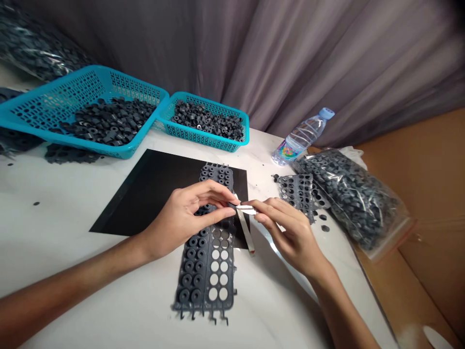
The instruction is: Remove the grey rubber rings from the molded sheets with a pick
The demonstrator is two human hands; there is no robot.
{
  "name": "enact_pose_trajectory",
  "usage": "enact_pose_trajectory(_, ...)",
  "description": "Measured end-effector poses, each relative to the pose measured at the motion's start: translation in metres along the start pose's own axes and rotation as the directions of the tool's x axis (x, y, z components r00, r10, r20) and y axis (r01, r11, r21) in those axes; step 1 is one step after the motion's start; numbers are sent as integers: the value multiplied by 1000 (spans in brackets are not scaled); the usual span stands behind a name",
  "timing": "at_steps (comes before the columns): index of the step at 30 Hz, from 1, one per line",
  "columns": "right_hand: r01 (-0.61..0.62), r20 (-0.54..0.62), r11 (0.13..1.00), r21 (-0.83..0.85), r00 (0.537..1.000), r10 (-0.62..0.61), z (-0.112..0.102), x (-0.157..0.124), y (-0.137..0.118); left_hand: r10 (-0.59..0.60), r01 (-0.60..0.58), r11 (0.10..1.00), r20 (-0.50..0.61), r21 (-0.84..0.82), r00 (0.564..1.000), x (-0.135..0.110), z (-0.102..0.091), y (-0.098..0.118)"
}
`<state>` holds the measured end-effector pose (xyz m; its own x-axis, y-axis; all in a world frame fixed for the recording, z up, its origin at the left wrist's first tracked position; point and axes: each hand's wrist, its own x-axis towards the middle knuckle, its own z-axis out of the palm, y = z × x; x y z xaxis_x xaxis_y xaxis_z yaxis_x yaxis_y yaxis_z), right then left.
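Observation:
My left hand (192, 208) hovers over a dark grey moulded sheet (209, 271) and pinches a small dark rubber piece (232, 206) between thumb and fingertips. My right hand (286, 228) is closed on a short, thin tool with a bright white glare (246, 210); its exact kind is hard to make out. The tool's tip meets the rubber piece, or comes very close. On the sheet's left side stand ring-shaped pieces with holes; several round openings on its right show the white table. Under my hands, a thin pale metallic strip (246, 232) lies beside the sheet.
A black mat (138, 194) lies beneath part of the sheet. Two blue baskets (127, 151) (207, 139) of small dark pieces stand behind. To the right are a water bottle (305, 133), another perforated sheet (298, 191) and a filled plastic bag (359, 198). Another bag (39, 43) sits far left.

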<state>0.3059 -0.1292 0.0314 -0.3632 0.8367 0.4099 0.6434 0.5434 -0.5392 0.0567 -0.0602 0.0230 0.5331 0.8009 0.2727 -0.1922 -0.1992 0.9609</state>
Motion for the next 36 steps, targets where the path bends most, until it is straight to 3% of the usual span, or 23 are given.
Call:
enact_pose_trajectory(27,-18,-25,999,-43,1000,17,3,3,0,-24,29,997,-67,66,997,-1,0,-1)
enact_pose_trajectory(36,-26,-30,999,-22,999,26,3,2,0,-142,139,990,-89,-30,986,-1,1,1)
